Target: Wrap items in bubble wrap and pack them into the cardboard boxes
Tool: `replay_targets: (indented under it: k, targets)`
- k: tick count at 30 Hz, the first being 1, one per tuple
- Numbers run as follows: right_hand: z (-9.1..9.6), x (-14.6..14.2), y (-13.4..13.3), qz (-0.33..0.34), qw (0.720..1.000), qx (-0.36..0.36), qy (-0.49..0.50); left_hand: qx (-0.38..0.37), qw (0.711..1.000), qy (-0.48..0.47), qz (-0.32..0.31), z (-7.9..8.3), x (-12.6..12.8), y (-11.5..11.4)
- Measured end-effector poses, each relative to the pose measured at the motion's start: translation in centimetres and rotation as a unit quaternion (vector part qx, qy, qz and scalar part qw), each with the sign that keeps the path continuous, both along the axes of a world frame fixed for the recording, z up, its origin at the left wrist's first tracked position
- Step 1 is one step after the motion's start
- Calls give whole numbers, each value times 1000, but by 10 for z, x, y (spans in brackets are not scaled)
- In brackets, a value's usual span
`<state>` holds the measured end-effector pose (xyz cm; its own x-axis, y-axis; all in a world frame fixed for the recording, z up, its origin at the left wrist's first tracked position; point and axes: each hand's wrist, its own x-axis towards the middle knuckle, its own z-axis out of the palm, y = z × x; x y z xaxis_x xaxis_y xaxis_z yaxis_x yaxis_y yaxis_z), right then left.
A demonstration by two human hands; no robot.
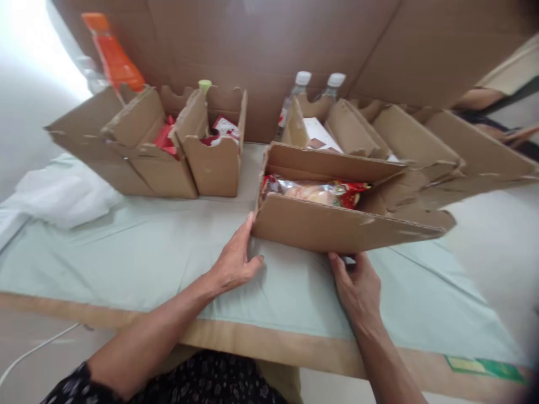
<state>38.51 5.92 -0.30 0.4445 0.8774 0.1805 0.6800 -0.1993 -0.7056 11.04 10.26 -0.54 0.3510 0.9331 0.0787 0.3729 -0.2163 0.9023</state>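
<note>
An open cardboard box (pixel 332 227) lies on the pale green table cover, tilted a little, with shiny snack packets (pixel 320 192) inside. My left hand (pixel 236 261) rests on the cover with fingers stretched against the box's near left corner. My right hand (pixel 356 280) is under the box's front edge, fingers curled up against its underside where a small white bit shows. Whether those fingers grip the box I cannot make out.
Cardboard divider boxes (pixel 168 146) with red packets stand at back left, an orange bottle (pixel 112 53) behind them. Two capped clear bottles (pixel 301 90) and more cardboard compartments (pixel 421 140) stand at back right. White cloth (pixel 63 196) lies left. A tall cardboard wall (pixel 273 39) closes the back.
</note>
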Motion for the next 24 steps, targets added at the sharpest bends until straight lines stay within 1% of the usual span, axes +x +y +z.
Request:
replay_targets:
  k: [2,4,5,7,8,10,11,12,14,16,18,20,21,22,24]
  targets:
    - [-2,6,-2,10,1000,-11,-27,15,999,28,20,1,1,-3]
    - [-10,15,-8,26,994,-17,-100,34,996,86,18,2,-3,-11]
    - [-17,19,-13,36,987,-17,-154,47,991,127,2,2,-9,-16]
    - [-32,24,-25,64,966,-27,-251,78,974,209,-48,3,-27,-32]
    - [-39,24,-32,73,957,-24,-280,93,964,240,-73,4,-38,-42]
    - [-47,12,-47,114,943,9,-311,118,950,268,-105,5,-65,-64]
    - [-47,0,-52,150,937,38,-313,123,949,268,-113,5,-79,-74]
    - [-43,-16,-55,197,929,71,-305,126,949,263,-118,5,-92,-83]
    - [-27,-59,-50,300,908,130,-263,126,955,243,-114,5,-113,-97]
    - [-3,-114,-30,387,888,157,-194,132,964,213,-93,6,-124,-102]
    - [21,-174,1,465,864,141,-130,143,971,177,-71,6,-127,-101]
    - [40,-237,39,521,842,113,-86,155,976,141,-57,5,-126,-97]
    - [45,-268,58,543,831,100,-70,163,978,123,-50,3,-125,-96]
    - [49,-300,77,563,822,71,-57,172,978,106,-41,1,-124,-94]
    - [50,-362,110,596,802,20,-25,191,979,71,-20,-4,-124,-92]
